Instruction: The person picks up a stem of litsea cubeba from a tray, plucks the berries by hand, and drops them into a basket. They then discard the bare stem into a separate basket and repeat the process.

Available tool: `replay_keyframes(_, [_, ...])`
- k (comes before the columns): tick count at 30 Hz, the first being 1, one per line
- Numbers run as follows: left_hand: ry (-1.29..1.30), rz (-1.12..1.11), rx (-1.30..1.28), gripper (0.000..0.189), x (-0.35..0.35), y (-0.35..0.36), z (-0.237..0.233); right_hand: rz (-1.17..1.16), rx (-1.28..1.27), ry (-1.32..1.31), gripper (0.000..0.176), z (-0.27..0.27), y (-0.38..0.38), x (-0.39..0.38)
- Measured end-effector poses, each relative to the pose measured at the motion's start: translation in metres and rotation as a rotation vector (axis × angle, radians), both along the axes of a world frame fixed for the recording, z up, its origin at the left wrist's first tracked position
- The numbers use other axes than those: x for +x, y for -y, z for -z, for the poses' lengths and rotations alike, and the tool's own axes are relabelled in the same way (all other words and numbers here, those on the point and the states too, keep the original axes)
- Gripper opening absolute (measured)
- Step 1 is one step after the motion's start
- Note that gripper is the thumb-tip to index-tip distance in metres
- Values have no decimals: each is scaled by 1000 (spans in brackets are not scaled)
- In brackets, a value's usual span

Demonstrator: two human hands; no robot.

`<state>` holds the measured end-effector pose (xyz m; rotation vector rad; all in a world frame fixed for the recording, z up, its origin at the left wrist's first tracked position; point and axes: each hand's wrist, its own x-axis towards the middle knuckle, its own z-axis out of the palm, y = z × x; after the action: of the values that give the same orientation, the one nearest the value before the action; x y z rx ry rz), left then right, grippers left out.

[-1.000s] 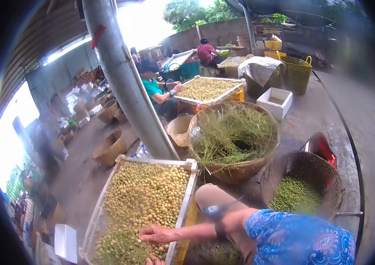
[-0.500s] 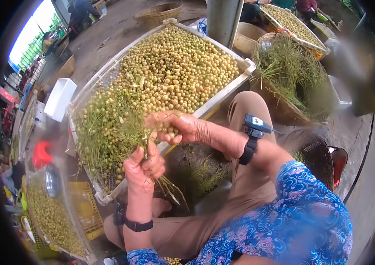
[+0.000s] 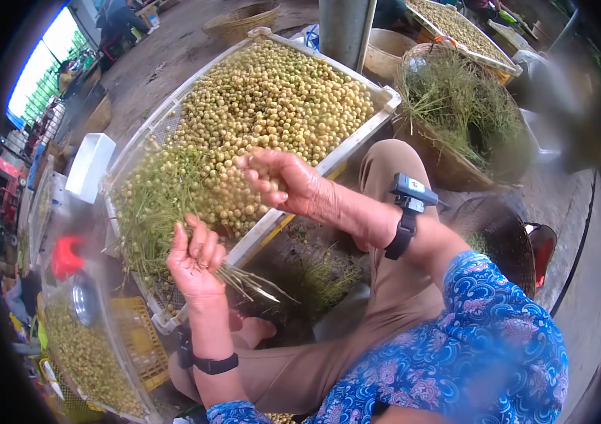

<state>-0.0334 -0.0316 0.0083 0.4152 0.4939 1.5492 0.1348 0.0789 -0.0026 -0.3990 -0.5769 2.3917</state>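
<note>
My left hand grips a bunch of thin green stems whose cut ends stick out to the right, over the near corner of a white plastic tray. The tray is heaped with small yellow-green round fruits, and a tangle of stemmed fruit lies at its near end. My right hand hovers above the tray's near edge, fingers curled around a few picked fruits. A small device is strapped to my right wrist.
A woven basket of stripped green stems stands right of the tray, a second basket beside my knee. A grey post rises behind the tray. Another tray of fruit and a yellow crate lie at left.
The view swung down from the yard onto my hands. My hands have since pulled apart: the right lifted away with fruits, the left dropped lower with the stems.
</note>
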Motion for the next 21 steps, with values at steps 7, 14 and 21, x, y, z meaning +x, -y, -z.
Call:
replay_keyframes(7, [-78, -131, -89, 22, -10, 4, -3, 153, 49, 341, 27, 41, -79, -13])
replay_keyframes(14, [-116, -168, -97, 24, -15, -1, -10, 312, 1069, 1324, 63, 12, -107, -27])
replay_keyframes(21, [-349, -246, -173, 29, 4, 2, -14, -305, 1075, 755, 27, -18, -3, 13])
